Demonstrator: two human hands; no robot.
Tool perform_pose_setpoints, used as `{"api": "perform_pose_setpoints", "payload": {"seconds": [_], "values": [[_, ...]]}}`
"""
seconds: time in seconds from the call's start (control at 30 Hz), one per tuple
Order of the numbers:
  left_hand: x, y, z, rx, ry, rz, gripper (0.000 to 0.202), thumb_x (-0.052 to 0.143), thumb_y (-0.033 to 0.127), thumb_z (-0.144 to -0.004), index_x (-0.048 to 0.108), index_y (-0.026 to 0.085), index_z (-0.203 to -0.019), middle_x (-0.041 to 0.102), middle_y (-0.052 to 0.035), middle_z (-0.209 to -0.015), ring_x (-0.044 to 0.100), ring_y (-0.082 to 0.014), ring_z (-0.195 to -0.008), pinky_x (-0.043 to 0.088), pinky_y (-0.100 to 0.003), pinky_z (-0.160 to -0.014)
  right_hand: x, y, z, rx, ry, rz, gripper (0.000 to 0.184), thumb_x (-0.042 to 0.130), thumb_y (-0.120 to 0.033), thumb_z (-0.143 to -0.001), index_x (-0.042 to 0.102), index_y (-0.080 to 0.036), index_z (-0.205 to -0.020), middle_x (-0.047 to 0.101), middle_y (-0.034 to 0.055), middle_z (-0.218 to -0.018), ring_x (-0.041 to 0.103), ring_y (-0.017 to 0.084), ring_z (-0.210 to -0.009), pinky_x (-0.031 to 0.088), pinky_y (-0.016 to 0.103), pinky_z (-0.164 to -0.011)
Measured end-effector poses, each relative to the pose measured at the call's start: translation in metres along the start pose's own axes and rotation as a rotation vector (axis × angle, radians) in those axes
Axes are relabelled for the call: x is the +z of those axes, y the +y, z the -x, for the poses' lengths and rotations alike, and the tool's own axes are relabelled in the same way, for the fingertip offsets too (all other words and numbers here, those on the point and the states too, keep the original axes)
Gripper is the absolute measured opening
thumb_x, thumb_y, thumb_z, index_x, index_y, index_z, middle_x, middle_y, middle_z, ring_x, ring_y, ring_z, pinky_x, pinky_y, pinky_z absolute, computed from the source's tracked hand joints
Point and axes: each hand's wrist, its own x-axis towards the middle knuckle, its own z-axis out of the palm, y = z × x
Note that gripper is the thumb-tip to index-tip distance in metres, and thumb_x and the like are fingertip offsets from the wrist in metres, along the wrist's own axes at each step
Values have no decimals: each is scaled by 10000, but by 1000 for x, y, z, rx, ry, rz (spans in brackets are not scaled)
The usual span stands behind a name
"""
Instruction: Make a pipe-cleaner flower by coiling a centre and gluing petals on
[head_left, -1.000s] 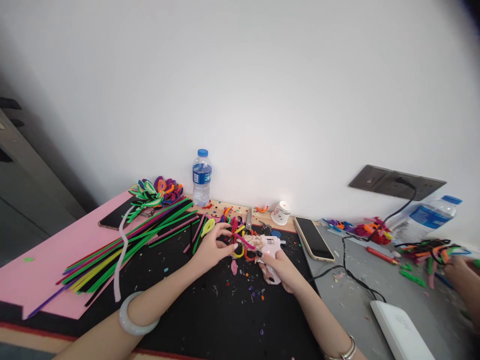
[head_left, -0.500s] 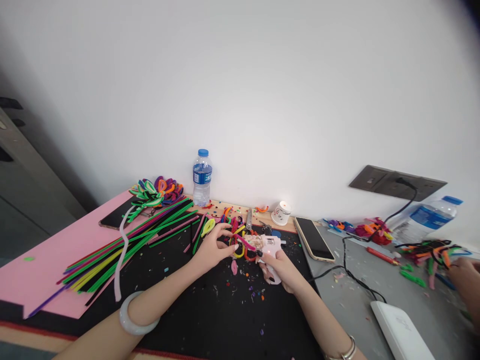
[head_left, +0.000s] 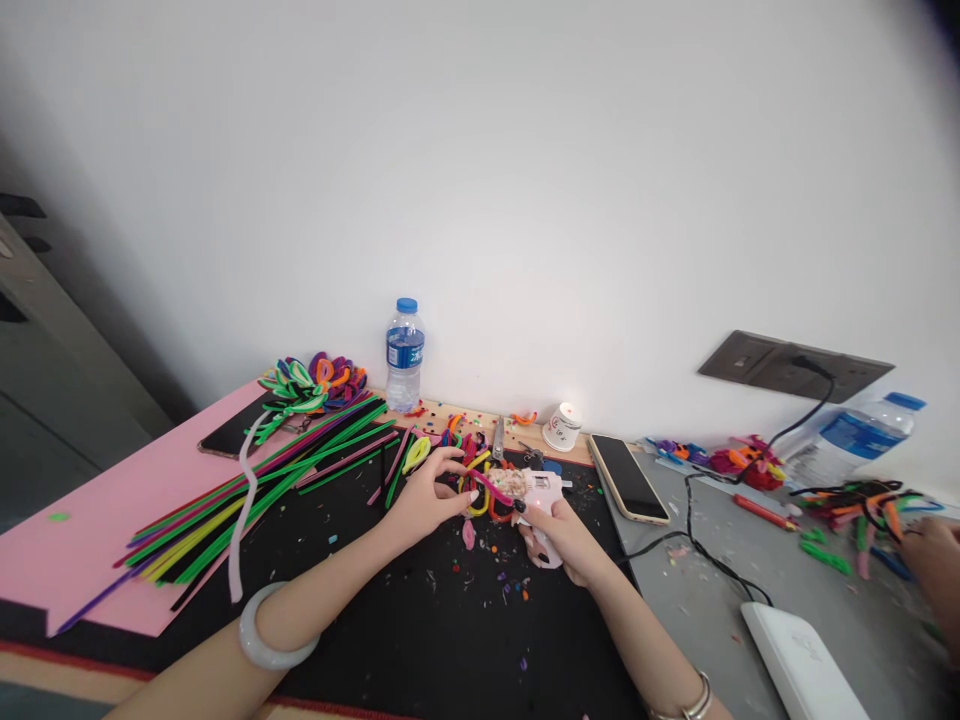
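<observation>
My right hand is wrapped round the handle of a pale hot glue gun, its thumb on top. A curved magenta pipe cleaner spans the gap between my hands, its right end close to my right thumb. My left hand is closed on the left end of this pipe cleaner, fingers bent and thumb stretched toward it; the exact contact is hard to see. Bent pipe cleaner pieces lie around and behind the hands, among them a yellow loop and a small pink loop.
Long pipe cleaners and a finished bunch lie left on pink board. Behind stand a water bottle and paper cup. Right are a phone, cable, power bank and another person's hand.
My hands keep nearly the same place. The magenta pipe cleaner's right end sits slightly lower, nearer my right thumb.
</observation>
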Motion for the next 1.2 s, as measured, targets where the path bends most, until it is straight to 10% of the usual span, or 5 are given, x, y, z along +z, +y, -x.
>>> {"api": "perform_pose_setpoints", "payload": {"seconds": [1.2], "values": [[1, 3, 0, -10, 9, 4, 523, 669, 319, -685, 408, 209, -1125, 578, -91, -1091, 659, -134, -587, 523, -289, -601, 0, -1, 0, 9, -1, -6, 327, 661, -449, -687, 481, -191, -777, 495, -82, -477, 346, 42, -351, 319, 175, -369]]}}
